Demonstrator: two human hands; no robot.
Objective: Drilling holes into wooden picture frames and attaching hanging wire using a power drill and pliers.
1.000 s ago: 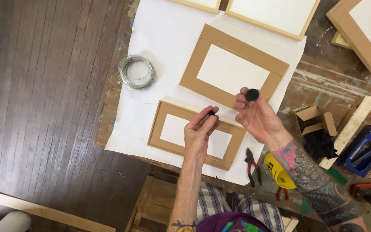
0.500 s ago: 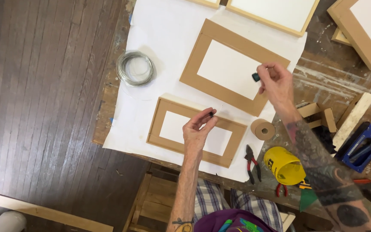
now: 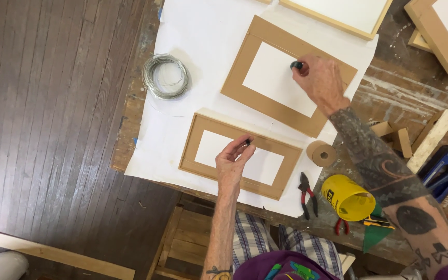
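At 9 o'clock lies dark plank floor (image 3: 42,129), with a pale wooden strip (image 3: 53,253) at 7 o'clock. The surface (image 3: 390,88) fills the right side, covered partly by a white paper sheet (image 3: 208,46).

At about 10 o'clock from the middle of the view, a coil of thin grey wire (image 3: 166,76) rests on the paper. Just below the middle lies the near frame (image 3: 239,153), a brown rectangle with a white centre, face up on the paper.

The left hand (image 3: 233,162) hovers over this near frame, its thumb and fingers pinched in a closed grip on a small dark piece (image 3: 247,141), held just above the frame's upper border.

At 12 o'clock lies the far frame (image 3: 286,72), larger and tilted. The right hand (image 3: 321,80) reaches over it at 1 o'clock, its grip closed on a dark cap (image 3: 296,65) held at the fingertips above the frame's white centre.

At 4 o'clock from the middle, a roll of brown tape (image 3: 321,153) stands at the paper's edge. Below it lie black pliers (image 3: 307,193), and just beside them to the right a yellow cup (image 3: 347,197) lies on its side. A blue case (image 3: 447,168) sits at 3 o'clock near the right edge. 2 more frames (image 3: 444,31) show at the top right.
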